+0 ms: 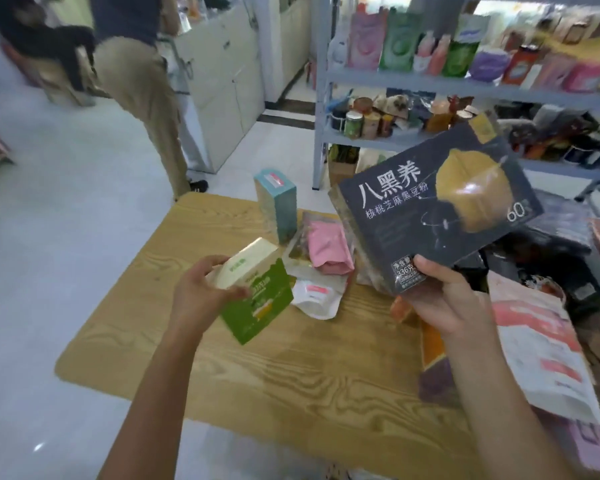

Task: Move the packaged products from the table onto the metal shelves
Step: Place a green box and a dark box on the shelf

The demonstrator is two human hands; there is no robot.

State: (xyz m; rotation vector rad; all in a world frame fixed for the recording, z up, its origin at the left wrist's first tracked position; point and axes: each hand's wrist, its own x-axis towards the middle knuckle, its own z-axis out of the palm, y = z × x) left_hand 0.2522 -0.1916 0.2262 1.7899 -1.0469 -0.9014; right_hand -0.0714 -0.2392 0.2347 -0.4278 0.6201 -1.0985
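Dark box (pixel 430 209), corner in right hand (pixel 444 303), green box (pixel 260 306) in left hand (pixel 201 292)

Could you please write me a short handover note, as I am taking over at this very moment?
Left hand: grips the green-and-cream box over the table.
Right hand: holds the dark box raised.
On the table: teal box upright, pink pouch, white pouch, more packs at the right edge.
Done: the metal shelves carry goods; their origin is unclear.
Left: shelve both held boxes, then the rest.
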